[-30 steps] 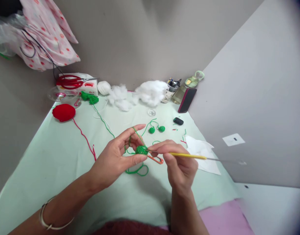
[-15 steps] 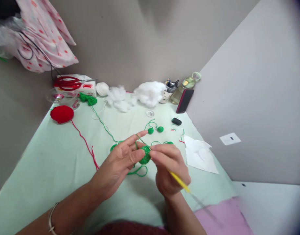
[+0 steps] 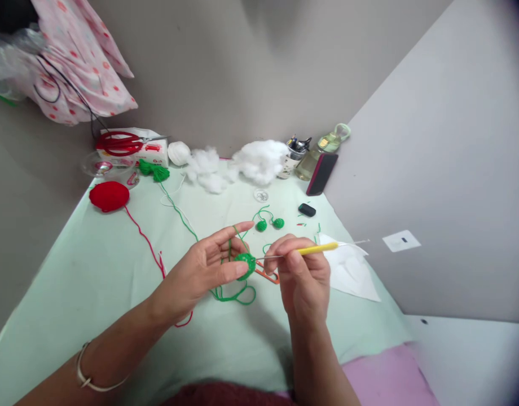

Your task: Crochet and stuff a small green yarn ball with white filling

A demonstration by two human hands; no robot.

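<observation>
The likeliest slip, as I judge it, is the loop sliding off the tip of your hook [image 3: 316, 248] if the green yarn [image 3: 232, 294] goes slack, or the strand (it trails back across the table [image 3: 94, 270] to the green skein [image 3: 154, 170]) catching on the orange clip [image 3: 268, 274] lying just under your work. Your left hand [image 3: 204, 268] is palm-up, thumb and middle finger pinched on the small green crochet piece [image 3: 245, 265], held just above the table between your two hands, index finger stretched out with the yarn looped over it. Your right hand [image 3: 304, 273] is curled closed around the yellow handle, its metal tip in the piece.
</observation>
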